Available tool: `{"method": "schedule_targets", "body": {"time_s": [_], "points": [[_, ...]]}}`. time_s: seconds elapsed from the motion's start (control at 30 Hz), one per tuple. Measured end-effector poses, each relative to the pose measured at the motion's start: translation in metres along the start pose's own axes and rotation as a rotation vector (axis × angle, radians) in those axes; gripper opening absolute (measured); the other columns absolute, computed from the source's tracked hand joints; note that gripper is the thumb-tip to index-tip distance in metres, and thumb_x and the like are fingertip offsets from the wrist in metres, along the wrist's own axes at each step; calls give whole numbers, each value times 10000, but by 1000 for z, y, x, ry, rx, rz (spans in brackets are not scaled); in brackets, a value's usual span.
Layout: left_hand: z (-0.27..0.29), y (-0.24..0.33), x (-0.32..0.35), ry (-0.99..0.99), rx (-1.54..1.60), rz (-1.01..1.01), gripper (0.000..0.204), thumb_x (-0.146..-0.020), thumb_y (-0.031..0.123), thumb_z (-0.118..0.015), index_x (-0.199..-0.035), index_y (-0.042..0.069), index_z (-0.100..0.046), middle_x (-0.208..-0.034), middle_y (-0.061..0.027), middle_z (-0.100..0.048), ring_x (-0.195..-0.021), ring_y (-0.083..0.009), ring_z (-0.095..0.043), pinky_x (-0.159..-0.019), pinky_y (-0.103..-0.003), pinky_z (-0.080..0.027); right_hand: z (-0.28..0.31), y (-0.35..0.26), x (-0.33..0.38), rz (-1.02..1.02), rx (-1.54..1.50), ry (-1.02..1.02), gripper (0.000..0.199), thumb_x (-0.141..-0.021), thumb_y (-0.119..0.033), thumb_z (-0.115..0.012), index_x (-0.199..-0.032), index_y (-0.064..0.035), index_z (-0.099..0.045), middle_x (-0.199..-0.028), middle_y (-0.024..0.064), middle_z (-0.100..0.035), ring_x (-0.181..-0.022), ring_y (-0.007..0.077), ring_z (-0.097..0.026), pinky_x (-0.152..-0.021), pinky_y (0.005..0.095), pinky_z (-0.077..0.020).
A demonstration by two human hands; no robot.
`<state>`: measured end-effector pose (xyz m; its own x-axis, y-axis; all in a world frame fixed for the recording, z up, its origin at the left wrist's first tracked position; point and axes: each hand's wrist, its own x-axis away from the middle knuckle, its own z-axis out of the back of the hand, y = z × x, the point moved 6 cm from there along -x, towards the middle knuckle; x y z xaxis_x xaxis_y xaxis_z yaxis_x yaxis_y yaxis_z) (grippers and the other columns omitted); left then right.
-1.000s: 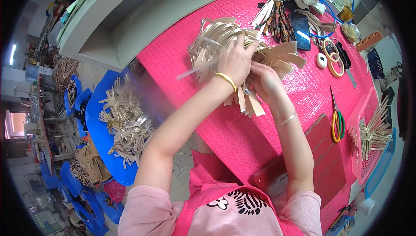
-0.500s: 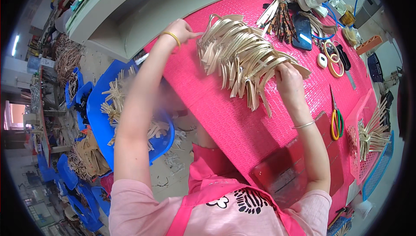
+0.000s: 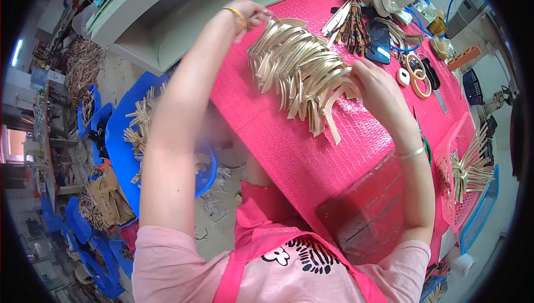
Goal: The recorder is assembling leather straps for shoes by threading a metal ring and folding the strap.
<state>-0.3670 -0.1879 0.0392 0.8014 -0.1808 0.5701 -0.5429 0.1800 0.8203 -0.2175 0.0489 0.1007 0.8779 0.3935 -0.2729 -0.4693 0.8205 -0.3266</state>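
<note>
A thick row of looped gold strips [image 3: 303, 61] lies across the pink-covered table, their cut ends fanned toward me. At its far left end my left hand [image 3: 249, 15] is closed, fingertips pinching the outermost strip. A small pale piece shows below that wrist; what it is I cannot make out. My right hand [image 3: 371, 80] grips the right end of the same row between thumb and fingers, its palm side hidden. Scissors [image 3: 425, 147] with a green handle lie partly behind my right forearm.
A blue tub [image 3: 123, 153] of gold strips stands left of the pink table [image 3: 278, 153]. A dark red board [image 3: 361, 208] lies near me. At right are a pink basket [image 3: 448, 192] with strips, tape rolls [image 3: 421, 85] and a phone [image 3: 379, 44]. A grey shelf [image 3: 211, 19] borders the far left.
My left hand has moved up and right, its extended finger now curled at the strips' end. My right hand has shifted slightly up, its forearm swinging right over the scissors.
</note>
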Motion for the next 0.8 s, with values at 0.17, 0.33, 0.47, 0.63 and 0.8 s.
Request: {"method": "schedule_targets", "body": {"time_s": [0.17, 0.33, 0.47, 0.63, 0.8], "points": [[-92, -2, 13, -109, 129, -254, 159, -834, 124, -452, -834, 31, -581, -585, 12, -500, -440, -41, -402, -381, -175, -296, -17, -5, -70, 244, -10, -141, 81, -766, -72, -475, -756, 7, -457, -735, 150, -507, -733, 322, -503, -653, 382, -402], [-114, -42, 34, -231, 363, -511, 130, -813, 115, -495, -828, 17, -580, -624, 14, -493, -515, -54, -435, -464, -180, -337, -35, -12, -117, 353, -123, -124, 107, -754, -87, -488, -749, 17, -460, -678, 156, -519, -692, 334, -506, -625, 382, -402], [-125, -54, 51, -78, 500, -541, 125, -783, 100, -523, -825, 19, -609, -610, 30, -475, -506, -39, -386, -454, -186, -283, -51, -14, -132, 311, -176, -97, 106, -740, -80, -497, -775, 18, -476, -692, 160, -535, -691, 341, -510, -618, 374, -411], [-99, -64, 58, 286, 641, -551, 171, -823, 157, -510, -792, 17, -605, -564, 28, -475, -434, -25, -342, -381, -176, -226, -50, -25, -129, 272, -323, -40, 128, -769, -113, -487, -839, -6, -494, -763, 180, -570, -763, 350, -543, -649, 408, -438], [-88, -71, 55, 192, 784, -498, 210, -851, 191, -472, -771, 15, -555, -550, 3, -460, -371, -29, -318, -335, -167, -204, -74, -12, -86, -67, -74, 159, 213, -796, -76, -441, -999, -37, -392, -731, 209, -560, -691, 370, -556, -582, 419, -430]]}}
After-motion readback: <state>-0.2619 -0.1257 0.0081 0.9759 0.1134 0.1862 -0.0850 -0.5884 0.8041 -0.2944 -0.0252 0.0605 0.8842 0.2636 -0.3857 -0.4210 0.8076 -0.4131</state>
